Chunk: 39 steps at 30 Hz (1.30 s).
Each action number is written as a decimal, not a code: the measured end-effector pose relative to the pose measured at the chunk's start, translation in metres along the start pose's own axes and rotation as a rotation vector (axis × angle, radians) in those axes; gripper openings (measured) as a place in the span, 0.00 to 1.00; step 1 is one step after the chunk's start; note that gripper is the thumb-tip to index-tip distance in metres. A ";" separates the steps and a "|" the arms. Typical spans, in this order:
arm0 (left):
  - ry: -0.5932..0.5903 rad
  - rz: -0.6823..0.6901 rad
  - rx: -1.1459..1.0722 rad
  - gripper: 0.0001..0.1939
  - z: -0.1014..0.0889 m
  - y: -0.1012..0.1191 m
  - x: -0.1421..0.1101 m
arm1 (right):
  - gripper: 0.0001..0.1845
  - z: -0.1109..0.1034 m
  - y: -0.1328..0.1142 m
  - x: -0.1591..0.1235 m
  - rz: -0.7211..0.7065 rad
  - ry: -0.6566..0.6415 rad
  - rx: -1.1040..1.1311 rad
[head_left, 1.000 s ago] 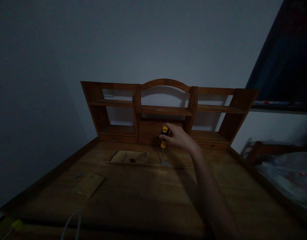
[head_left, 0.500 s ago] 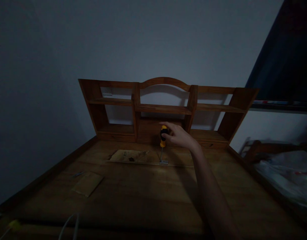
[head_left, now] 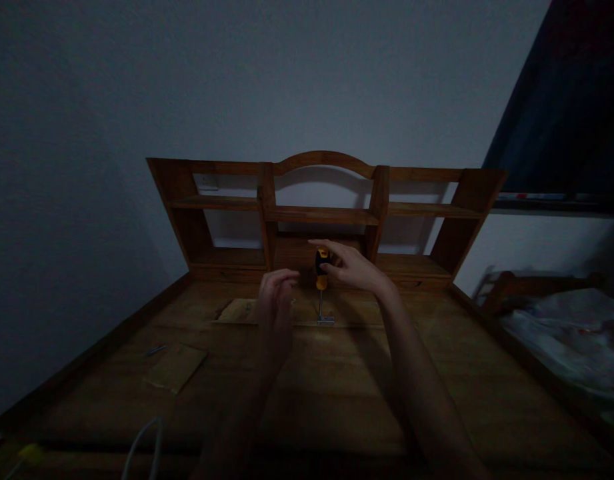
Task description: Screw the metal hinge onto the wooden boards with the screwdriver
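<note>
A yellow and black screwdriver [head_left: 321, 268] stands upright with its tip on a small metal bracket [head_left: 325, 321] on the wooden desk [head_left: 337, 387]. My right hand [head_left: 351, 267] holds the screwdriver's handle from the right, fingers pinched around it. My left hand [head_left: 277, 293] hovers just left of the screwdriver, above a pale patch [head_left: 247, 311] on the desk, fingers curled and holding nothing that I can see.
A wooden hutch [head_left: 321, 217] with shelves stands at the back of the desk against the wall. A small wooden piece [head_left: 175, 367] and a thin metal item [head_left: 157, 349] lie at the left. A white cable [head_left: 141, 443] hangs at the front edge. A bed [head_left: 561, 333] is at the right.
My left hand has come into view and reached up beside the screwdriver. My right hand stays on the handle, and its fingers have shifted around it.
</note>
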<state>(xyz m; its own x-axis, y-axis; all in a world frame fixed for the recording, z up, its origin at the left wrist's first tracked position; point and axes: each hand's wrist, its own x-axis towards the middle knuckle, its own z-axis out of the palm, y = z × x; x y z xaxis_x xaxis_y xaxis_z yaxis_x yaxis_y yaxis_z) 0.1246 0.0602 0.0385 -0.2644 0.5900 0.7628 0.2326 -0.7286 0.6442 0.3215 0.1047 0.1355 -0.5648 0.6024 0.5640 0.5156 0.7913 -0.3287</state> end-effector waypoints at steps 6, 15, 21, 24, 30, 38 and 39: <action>-0.570 -0.234 0.076 0.12 0.033 -0.135 0.015 | 0.20 0.006 0.000 0.001 0.061 0.110 -0.204; -0.676 -0.002 0.401 0.15 0.018 -0.157 -0.011 | 0.23 0.005 -0.001 0.002 -0.022 0.049 -0.013; -0.679 -0.063 0.457 0.13 0.017 -0.158 -0.017 | 0.18 0.005 0.006 0.001 0.086 0.116 -0.161; -0.711 -0.033 0.511 0.13 0.018 -0.147 -0.016 | 0.22 0.006 0.002 0.001 0.128 0.156 -0.345; -0.856 -0.002 0.455 0.20 0.009 -0.137 -0.007 | 0.23 -0.003 0.006 -0.004 0.023 0.038 0.012; -1.009 0.013 0.506 0.46 -0.004 -0.144 -0.004 | 0.21 0.000 0.019 -0.001 0.047 0.127 -0.102; -0.998 0.020 0.510 0.45 -0.003 -0.143 -0.004 | 0.21 0.001 0.018 0.000 0.053 0.154 -0.137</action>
<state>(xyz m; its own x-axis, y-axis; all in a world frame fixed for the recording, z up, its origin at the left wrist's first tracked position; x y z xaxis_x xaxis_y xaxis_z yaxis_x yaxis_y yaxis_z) 0.0896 0.1609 -0.0573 0.5596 0.7609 0.3286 0.6450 -0.6488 0.4039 0.3295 0.1190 0.1288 -0.4344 0.6114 0.6614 0.6309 0.7306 -0.2611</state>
